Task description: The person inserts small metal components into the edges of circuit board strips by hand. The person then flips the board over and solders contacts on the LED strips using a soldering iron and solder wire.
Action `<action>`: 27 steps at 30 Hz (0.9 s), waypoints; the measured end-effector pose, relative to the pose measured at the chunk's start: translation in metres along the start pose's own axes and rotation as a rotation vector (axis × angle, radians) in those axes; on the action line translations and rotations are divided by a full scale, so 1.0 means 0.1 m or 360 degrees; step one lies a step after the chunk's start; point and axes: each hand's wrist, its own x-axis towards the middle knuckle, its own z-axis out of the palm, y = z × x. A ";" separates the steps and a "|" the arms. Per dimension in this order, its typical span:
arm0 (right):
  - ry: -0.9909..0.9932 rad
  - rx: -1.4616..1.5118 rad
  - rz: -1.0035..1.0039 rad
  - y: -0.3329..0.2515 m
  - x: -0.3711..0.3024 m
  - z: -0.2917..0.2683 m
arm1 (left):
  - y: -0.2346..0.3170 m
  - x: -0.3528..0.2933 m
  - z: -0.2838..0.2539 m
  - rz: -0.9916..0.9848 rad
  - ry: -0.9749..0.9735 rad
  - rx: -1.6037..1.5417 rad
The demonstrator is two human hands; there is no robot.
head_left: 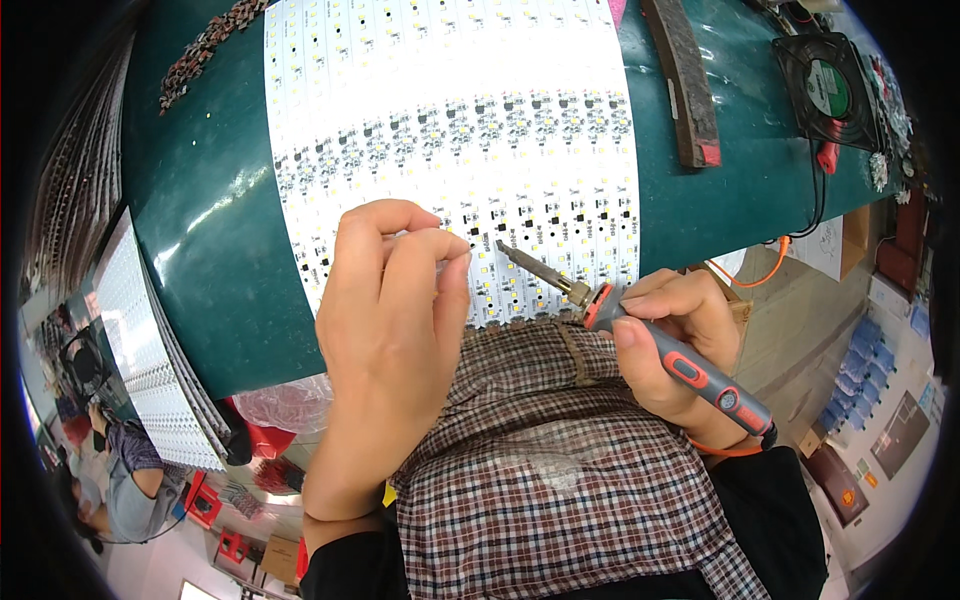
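A wide white circuit-board panel (pixel 450 75) with rows of small black and yellow parts lies on a green work surface (pixel 210 330). Over its near left part is my left hand (pixel 390 300), fingers curled and thumb tip meeting the index finger; whatever they may pinch is too small to make out. My right hand (pixel 680 345) grips a grey and red soldering iron (pixel 705 378) by its handle. The iron's dark tip points up and left, at a row of black parts just right of my left fingertips. Whether it touches the board I cannot tell.
A dark bar (pixel 688 95) with a red end lies right of the panel, and a black fan (pixel 825 90) stands farther right. Small parts are heaped (pixel 205 50) at the far left. Stacked board panels (pixel 165 360) stand at left, near another person (pixel 140 490).
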 end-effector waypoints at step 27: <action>0.0056 0.0131 0.0207 0.01 -0.04 0.06 | -0.04 0.02 0.15 -0.0063 -0.0013 -0.0098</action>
